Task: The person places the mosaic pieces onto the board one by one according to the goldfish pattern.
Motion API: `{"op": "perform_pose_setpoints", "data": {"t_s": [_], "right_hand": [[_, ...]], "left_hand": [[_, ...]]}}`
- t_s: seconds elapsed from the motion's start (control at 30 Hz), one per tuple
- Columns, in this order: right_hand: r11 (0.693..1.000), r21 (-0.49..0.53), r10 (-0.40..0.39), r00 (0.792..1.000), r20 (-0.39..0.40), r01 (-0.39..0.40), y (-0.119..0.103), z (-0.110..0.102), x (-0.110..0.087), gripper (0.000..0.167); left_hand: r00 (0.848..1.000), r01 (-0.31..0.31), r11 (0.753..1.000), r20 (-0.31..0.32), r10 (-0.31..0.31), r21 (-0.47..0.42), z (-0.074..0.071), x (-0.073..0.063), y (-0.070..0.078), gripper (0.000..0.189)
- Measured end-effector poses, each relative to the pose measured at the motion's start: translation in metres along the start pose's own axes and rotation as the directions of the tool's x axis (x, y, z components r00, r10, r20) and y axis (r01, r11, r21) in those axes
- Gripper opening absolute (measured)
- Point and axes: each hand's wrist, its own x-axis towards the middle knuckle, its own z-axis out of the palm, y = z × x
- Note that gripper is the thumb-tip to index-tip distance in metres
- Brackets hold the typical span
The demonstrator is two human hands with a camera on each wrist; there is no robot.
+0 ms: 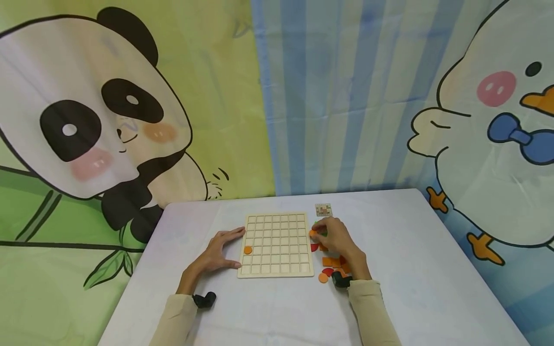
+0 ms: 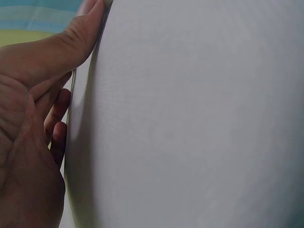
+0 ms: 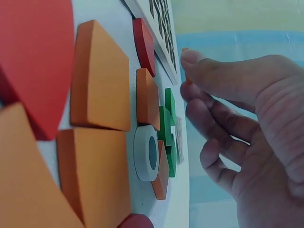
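Note:
A pale wooden grid board (image 1: 277, 254) lies on the table, with one orange disc (image 1: 247, 250) in a cell at its left side. Along the board's left edge rests my left hand (image 1: 216, 252), thumb and fingers spread apart, fingertips right at the rim. In the left wrist view the left hand (image 2: 38, 118) shows only its thumb side and some fingers. Just off the board's right edge, my right hand (image 1: 337, 235) pinches a small orange disc (image 1: 312, 233) between thumb and fingers. The right wrist view shows the right hand (image 3: 247, 114) raised above the loose pieces, mostly covering that disc.
Right of the board lie orange squares (image 1: 327, 262), red pieces (image 1: 328, 272) and another orange disc (image 1: 323, 278). Green pieces (image 3: 165, 124) and a white ring (image 3: 146, 153) lie among them. A small patterned card (image 1: 323, 210) sits beyond. Printed curtains (image 1: 329, 96) hang behind the table.

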Motion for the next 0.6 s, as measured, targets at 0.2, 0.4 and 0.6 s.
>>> {"op": "perform_pose_setpoints", "data": {"t_s": [0.2, 0.4, 0.6], "right_hand": [[0.998, 0.032, -0.047, 0.999, 0.012, 0.046, 0.002, 0.002, 0.001, 0.019], [0.997, 0.049, -0.065, 0.998, 0.016, 0.064, 0.0, 0.005, 0.002, 0.017], [0.993, 0.059, -0.103, 0.994, 0.021, 0.102, -0.004, 0.012, 0.007, 0.017]], "left_hand": [[1.0, 0.008, 1.0, -0.002, -0.008, 0.005, 0.0, 0.0, 0.001, 0.109], [1.0, 0.017, 1.0, 0.008, -0.017, 0.0, -0.002, 0.001, 0.003, 0.11], [1.0, 0.026, 1.0, 0.011, -0.026, -0.004, -0.001, 0.0, 0.002, 0.11]]}}
